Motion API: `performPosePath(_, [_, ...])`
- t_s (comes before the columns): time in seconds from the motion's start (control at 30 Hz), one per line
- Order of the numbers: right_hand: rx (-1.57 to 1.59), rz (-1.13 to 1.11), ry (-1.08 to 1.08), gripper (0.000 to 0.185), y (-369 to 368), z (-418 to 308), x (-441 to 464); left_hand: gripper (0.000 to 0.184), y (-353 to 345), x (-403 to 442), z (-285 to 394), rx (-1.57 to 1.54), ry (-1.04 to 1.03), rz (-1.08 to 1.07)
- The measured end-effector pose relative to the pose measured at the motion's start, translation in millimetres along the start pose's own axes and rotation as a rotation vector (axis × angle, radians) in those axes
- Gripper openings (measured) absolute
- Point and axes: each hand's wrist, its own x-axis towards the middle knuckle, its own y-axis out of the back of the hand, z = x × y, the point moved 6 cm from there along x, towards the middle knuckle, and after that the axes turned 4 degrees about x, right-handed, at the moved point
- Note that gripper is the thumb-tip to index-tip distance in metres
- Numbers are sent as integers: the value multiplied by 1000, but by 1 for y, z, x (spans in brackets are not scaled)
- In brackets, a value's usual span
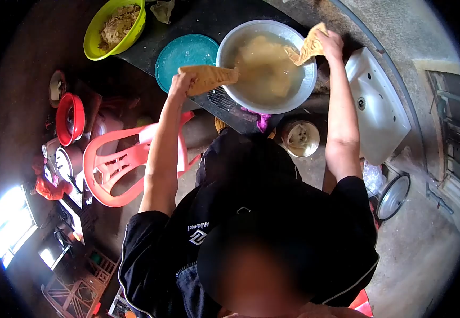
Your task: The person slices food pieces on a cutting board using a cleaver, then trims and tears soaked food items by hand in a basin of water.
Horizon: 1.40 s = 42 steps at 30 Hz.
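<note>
My left hand (181, 85) is closed on the end of a yellow-brown floppy slab (211, 78), whose exact kind I cannot make out. The slab stretches sideways to the near-left rim of a wide metal basin (312, 87). Above the basin's right rim, my right hand (331, 44) grips a second yellow-brown slab (309, 49); this one hangs bent, with a wrinkled surface. Cloudy brownish water (251, 87) fills much of the basin. Pale yellow pieces (264, 50) lie in the water, their outlines blurred.
Left of the basin sits a teal round lid or tray (179, 55) on the dark table (150, 24). A lime-green bowl (93, 42) holds a beige crumbly mass. A pink plastic chair (95, 164), a bucket (314, 142) and a white washbasin (386, 114) stand around me.
</note>
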Motion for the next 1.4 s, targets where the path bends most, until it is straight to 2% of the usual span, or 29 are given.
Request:
performPosePath(0.03, [18, -58, 15, 32, -14, -20, -5, 34, -12, -18, 36, 58, -41, -13])
performPosePath(0.1, [-21, -116, 22, 34, -45, -51, -19, 38, -37, -55, 95, 194, 5, -38])
performPosePath(0.13, [-76, -114, 17, 33, -63, -68, -25, 39, -58, -25, 87, 98, -223, -145])
performPosePath(0.17, [-125, -122, 16, 33, -79, -86, -37, 38, -76, -3, 84, 130, -84, -131])
performPosePath(0.2, [-173, -129, 14, 32, -94, -100, -49, 37, -102, 5, 86, -90, -92, -197])
performPosePath(0.27, [-184, -145, 61, 32, -136, -100, -61, 32, -134, 13, 100, 175, -256, -330])
performPosePath(0.33, [-185, -244, -5, 27, -153, -113, -81, 28, -158, 17, 102, -5, -129, -238])
performPosePath(0.4, [219, -287, 39, 32, -208, -43, -77, 26, -175, 22, 99, -172, -59, -189])
performPosePath(0.43, [239, -285, 170, 29, -188, -62, -92, 25, -182, 25, 95, -249, -53, -182])
performPosePath(0.5, [239, -214, -95, 32, -152, -49, -114, 30, -194, 48, 76, -286, -45, -196])
performPosePath(0.53, [294, 44, 268, 21, -161, 3, -127, 33, -195, 52, 75, -249, -43, -196])
performPosePath(0.57, [44, 94, 99, 28, -118, -17, -150, 36, -197, 53, 74, -210, -37, -194])
performPosePath(0.63, [-258, 139, -220, 35, -131, 63, -177, 42, -197, 54, 61, -211, 2, -153])
performPosePath(0.7, [-208, -61, -149, 31, -147, 89, -187, 48, -194, 56, 47, -294, 52, -70])
performPosePath(0.77, [-53, -138, -207, 27, -158, 108, -193, 53, -186, 52, 32, -396, 87, 26])
performPosePath(0.87, [320, -61, -487, 25, -168, 127, -198, 54, -176, 45, 19, -793, 38, -122])
performPosePath(0.9, [610, -71, -590, 22, -150, 98, -201, 52, -171, 41, 10, -735, 50, -77])
performPosePath(0.97, [849, -121, -770, 25, -145, 94, -204, 50, -162, 29, -4, -632, 72, 8])
performPosePath(1.0, [937, -170, -857, 27, -139, 87, -207, 46, -159, 14, -6, -458, 50, -39])
performPosePath(1.07, [981, -245, -914, 22, -126, 69, -205, 52, -165, -54, 30, -417, -214, -135])
performPosePath(1.13, [1003, -282, -953, 21, -115, 50, -203, 60, -178, -88, 27, -269, -198, -133])
performPosePath(1.17, [1009, -278, -966, 22, -111, 41, -202, 62, -188, -84, 22, -85, -436, -245])
performPosePath(1.27, [941, -351, -951, 25, -100, 21, -202, 54, -195, -122, 58, 369, -819, -264])
performPosePath(1.37, [913, -416, -889, 30, -94, 7, -202, 47, -208, -108, 41, 185, -539, -526])
performPosePath(1.4, [887, -405, -859, 32, -89, -6, -203, 46, -208, -106, 36, 160, -524, -506])
